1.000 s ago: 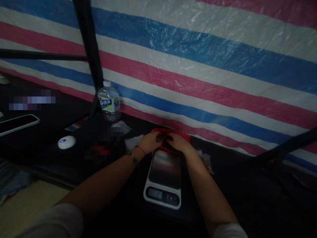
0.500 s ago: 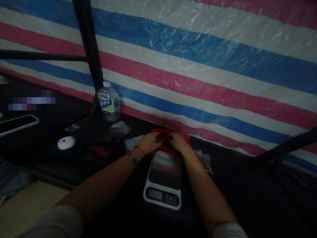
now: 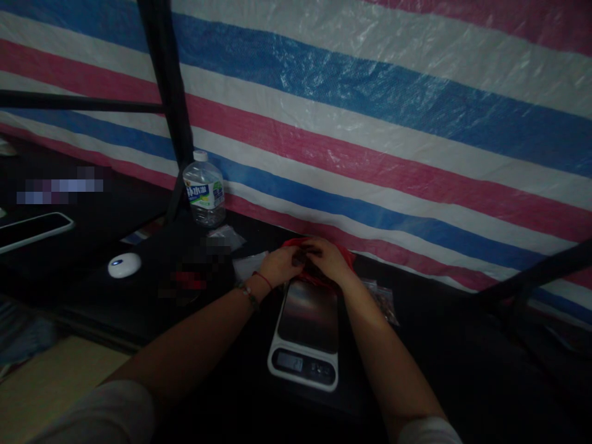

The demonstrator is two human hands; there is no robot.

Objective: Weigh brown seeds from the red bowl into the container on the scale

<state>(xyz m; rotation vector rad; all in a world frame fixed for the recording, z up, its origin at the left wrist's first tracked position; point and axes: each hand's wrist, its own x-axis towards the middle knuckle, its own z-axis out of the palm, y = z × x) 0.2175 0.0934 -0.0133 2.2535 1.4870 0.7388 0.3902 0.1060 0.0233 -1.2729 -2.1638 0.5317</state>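
Note:
My left hand (image 3: 277,266) and my right hand (image 3: 327,259) meet just beyond the far end of a white kitchen scale (image 3: 306,336) on a dark table. Both hands have their fingers curled together over a red bag (image 3: 345,254) that holds dark small pieces. The fingertips pinch at something dark between the two hands; the light is too dim to name it. A red cord and a bead bracelet sit on my left wrist. The scale's steel plate is bare and its display faces me.
A plastic water bottle (image 3: 204,190) stands at the back left beside a black pole (image 3: 169,92). Small clear bags (image 3: 383,301) lie right of the scale and others (image 3: 247,264) left of it. A white round device (image 3: 124,265) and a phone (image 3: 34,229) lie at the left. A striped tarp (image 3: 370,123) hangs behind.
Both hands stay at the red bag. My right hand has shifted slightly up and left over it; the fingers keep working at the same spot.

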